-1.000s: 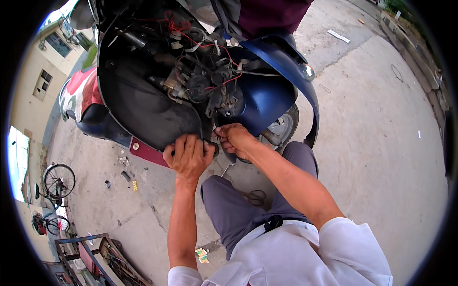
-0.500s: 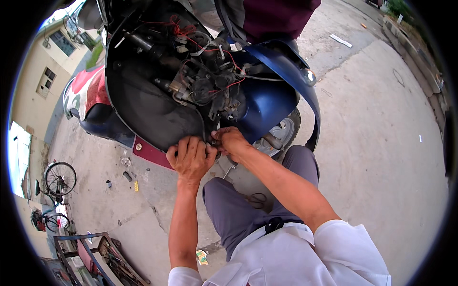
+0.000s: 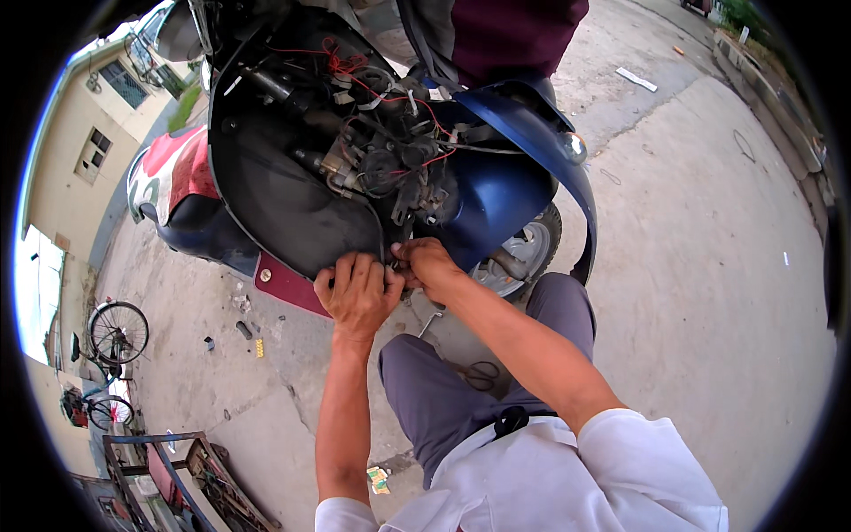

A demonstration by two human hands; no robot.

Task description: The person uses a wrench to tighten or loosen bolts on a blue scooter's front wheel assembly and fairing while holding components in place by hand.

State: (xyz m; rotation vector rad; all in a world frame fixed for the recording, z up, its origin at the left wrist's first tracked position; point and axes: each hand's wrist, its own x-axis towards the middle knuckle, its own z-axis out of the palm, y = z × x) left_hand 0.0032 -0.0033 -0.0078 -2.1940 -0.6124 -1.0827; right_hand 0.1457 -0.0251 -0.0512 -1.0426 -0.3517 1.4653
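I crouch before an opened scooter whose black plastic front panel [image 3: 301, 208] bares its wiring and mechanical parts. The fingers of my left hand [image 3: 359, 297] are curled over the panel's lower edge. Close beside it, my right hand [image 3: 432, 269] is closed in a pinch at the same corner; whatever small part lies between its fingers is hidden. Above the hands sit a tangle of red wires [image 3: 341, 60] and a metal block [image 3: 339, 166]. A blue front fender [image 3: 496, 191] curves to the right of my right hand, over the wheel [image 3: 534, 248].
A maroon floorboard piece [image 3: 282, 285] juts out left of my left hand. On the concrete between my knees lie a metal tool [image 3: 430, 324] and a dark loop [image 3: 481, 376]. A bicycle [image 3: 118, 335] and a metal frame [image 3: 182, 461] stand to the left.
The view has shifted slightly, so the scooter's left side and the bicycle appear a little farther right. Both hands stay at the panel's corner with nearly the same grip.
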